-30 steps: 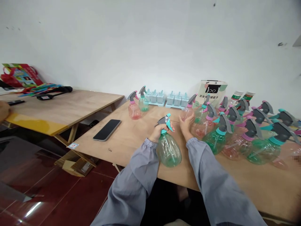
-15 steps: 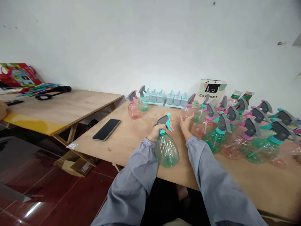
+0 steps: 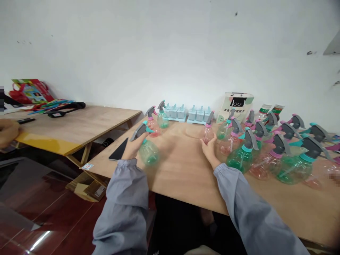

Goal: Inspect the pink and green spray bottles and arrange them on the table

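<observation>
My left hand (image 3: 133, 146) is closed round the neck of a green spray bottle (image 3: 149, 153) with a grey and turquoise trigger head, slightly blurred and tilted over the table's left part. On the right, my right hand (image 3: 209, 146) has its fingers round the lower body of a pink spray bottle (image 3: 207, 131) with a grey head and pink collar. Behind the left hand stand another pink spray bottle (image 3: 153, 125) and a smaller-looking green one (image 3: 163, 120). A black phone (image 3: 117, 151) lies beside my left hand, partly covered by it.
Several pink and green spray bottles (image 3: 240, 159) crowd the right side of the wooden table (image 3: 180, 177). Pale blue ice-pop moulds (image 3: 196, 115) and a printed box (image 3: 235, 106) stand along the wall. Another person's hand (image 3: 9, 131) is over the left table (image 3: 106, 120).
My left hand has carried the green spray bottle leftward, towards the phone and the two bottles there. The pink bottle at my right hand has shifted slightly left, and its head has turned.
</observation>
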Demonstrator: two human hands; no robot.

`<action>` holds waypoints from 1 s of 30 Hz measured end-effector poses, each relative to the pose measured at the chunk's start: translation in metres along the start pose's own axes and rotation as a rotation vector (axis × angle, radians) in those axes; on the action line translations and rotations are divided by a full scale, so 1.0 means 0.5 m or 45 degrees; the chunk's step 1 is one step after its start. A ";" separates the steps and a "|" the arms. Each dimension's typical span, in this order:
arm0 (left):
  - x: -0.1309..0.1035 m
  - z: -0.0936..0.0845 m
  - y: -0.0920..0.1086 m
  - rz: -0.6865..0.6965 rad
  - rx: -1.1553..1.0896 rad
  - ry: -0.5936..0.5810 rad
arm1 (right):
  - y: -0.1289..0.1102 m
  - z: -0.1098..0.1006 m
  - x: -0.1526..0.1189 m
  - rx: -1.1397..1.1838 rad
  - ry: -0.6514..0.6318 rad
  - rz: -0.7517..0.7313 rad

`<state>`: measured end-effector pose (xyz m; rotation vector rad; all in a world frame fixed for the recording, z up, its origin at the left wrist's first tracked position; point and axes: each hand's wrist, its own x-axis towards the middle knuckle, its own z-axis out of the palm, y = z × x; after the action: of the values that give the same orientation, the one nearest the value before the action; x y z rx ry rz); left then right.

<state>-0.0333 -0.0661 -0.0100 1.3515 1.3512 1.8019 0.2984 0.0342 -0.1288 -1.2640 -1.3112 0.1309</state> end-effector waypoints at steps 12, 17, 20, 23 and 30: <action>0.141 -0.021 -0.077 0.179 0.098 0.218 | -0.043 -0.077 -0.100 0.205 -0.218 -0.026; 0.178 -0.012 -0.095 0.252 0.116 0.190 | -0.048 -0.112 -0.135 0.200 -0.255 -0.061; 0.197 -0.012 -0.106 0.244 0.134 0.181 | -0.048 -0.124 -0.147 0.207 -0.261 -0.063; 0.211 -0.010 -0.112 0.200 0.175 0.188 | -0.048 -0.128 -0.152 0.210 -0.274 -0.053; 0.194 -0.033 -0.110 0.265 0.133 0.257 | -0.055 -0.131 -0.150 0.238 -0.293 -0.033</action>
<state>-0.0937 0.0287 -0.0209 1.4418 1.4730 2.0785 0.3066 -0.0683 -0.1400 -1.0957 -1.4748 0.3817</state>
